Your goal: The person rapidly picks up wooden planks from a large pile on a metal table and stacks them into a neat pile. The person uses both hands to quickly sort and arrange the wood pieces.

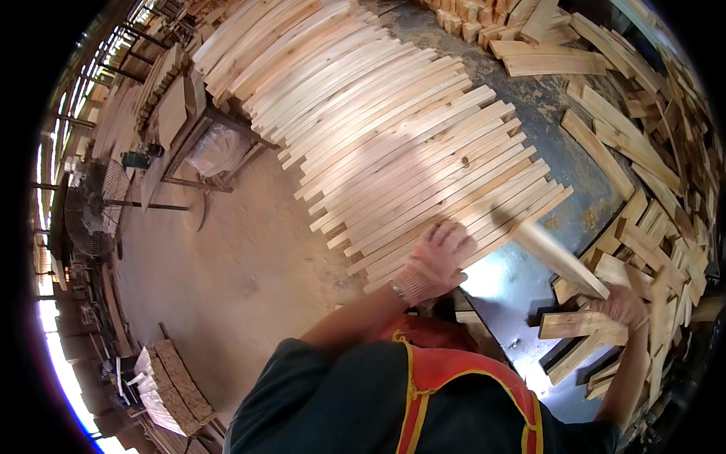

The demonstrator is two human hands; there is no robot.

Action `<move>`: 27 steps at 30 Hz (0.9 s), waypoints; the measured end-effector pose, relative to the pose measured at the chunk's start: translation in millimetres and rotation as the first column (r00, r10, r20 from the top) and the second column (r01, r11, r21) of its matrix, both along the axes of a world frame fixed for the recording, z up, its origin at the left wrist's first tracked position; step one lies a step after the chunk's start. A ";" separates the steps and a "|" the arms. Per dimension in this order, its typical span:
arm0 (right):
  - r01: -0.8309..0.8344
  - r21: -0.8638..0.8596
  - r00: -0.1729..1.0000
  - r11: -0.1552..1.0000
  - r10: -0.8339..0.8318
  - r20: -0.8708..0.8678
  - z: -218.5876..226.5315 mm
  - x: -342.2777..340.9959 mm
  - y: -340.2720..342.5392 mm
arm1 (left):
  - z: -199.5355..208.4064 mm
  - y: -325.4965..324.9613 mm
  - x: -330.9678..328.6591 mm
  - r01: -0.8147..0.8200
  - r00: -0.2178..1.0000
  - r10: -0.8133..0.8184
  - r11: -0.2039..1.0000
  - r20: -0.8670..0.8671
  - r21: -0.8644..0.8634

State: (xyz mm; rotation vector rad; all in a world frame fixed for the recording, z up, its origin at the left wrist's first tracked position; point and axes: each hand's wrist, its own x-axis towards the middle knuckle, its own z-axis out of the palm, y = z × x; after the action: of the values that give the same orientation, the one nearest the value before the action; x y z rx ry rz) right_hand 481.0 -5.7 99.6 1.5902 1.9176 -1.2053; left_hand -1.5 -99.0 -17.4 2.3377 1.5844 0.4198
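Observation:
A long row of pale wooden strips [393, 144], laid side by side, stretches away in front of me on a metal-topped table. My left hand [437, 261], in a pinkish knit glove, lies palm down at the near end of the row, fingers stretched over the last strips and gripping nothing. Off to the right, my right hand [625, 307] is closed round one end of a wooden strip [561, 260]. That strip slants up and leftward, its far end blurred close to the row's near right corner.
Loose wooden offcuts [578, 325] pile up along the table's right side, with more stacked wood [476, 19] at the far end. To the left, a standing fan [91, 204] and a small table [178, 121] stand on the dusty floor. A bundle of boards [170, 386] lies lower left.

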 end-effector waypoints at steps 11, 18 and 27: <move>0.776 0.121 0.631 0.619 -0.764 -0.136 -177.3 -200.6 -85.9 | -49.2 -78.1 -209.2 -0.826 0.087 0.825 0.373 0.558 -0.423; 0.874 -0.245 0.216 0.420 -0.786 -0.579 -138.0 -261.2 -82.4 | -32.5 -64.6 -166.6 -0.062 -0.598 0.759 0.276 0.257 -0.959; 0.942 -0.146 0.097 0.304 -0.659 -0.746 -117.0 -215.8 -65.4 | -5.4 -85.5 -107.7 0.080 0.941 0.175 0.718 0.291 -0.692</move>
State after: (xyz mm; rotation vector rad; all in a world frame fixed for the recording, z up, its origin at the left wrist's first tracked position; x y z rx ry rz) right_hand 265.2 -71.1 -17.4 3.0712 1.4983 -2.2886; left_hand -109.2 -184.5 -22.9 1.5456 1.3207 0.1638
